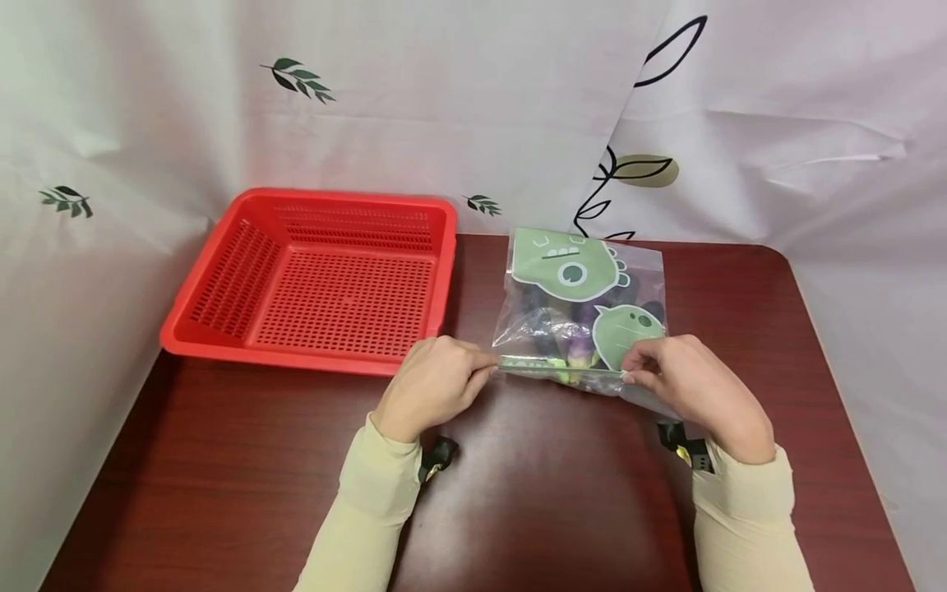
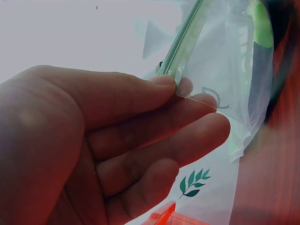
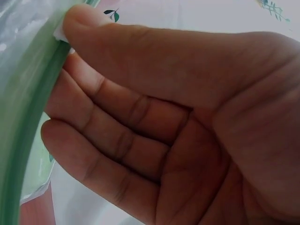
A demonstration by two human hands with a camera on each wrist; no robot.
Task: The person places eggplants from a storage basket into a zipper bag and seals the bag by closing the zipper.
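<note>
A clear slider zip bag [image 1: 547,321] with green cartoon prints lies on the table, its zip edge toward me. Through the plastic show dark and purple pieces [image 1: 580,333] with pale green ends. At the bag's near left corner, my left hand [image 1: 436,382] pinches the end of the green zip strip [image 2: 185,40] between thumb and forefinger. My right hand [image 1: 695,390] pinches the small white slider [image 3: 60,35] near the strip's right end. The other fingers of the right hand curve loosely below the strip.
A red perforated plastic basket [image 1: 344,300] stands left of the bag, its near right corner close behind my left hand. The dark reddish table [image 1: 518,510] meets a white leaf-print cloth [image 1: 414,107] at the back. Similar cloth hangs along both sides.
</note>
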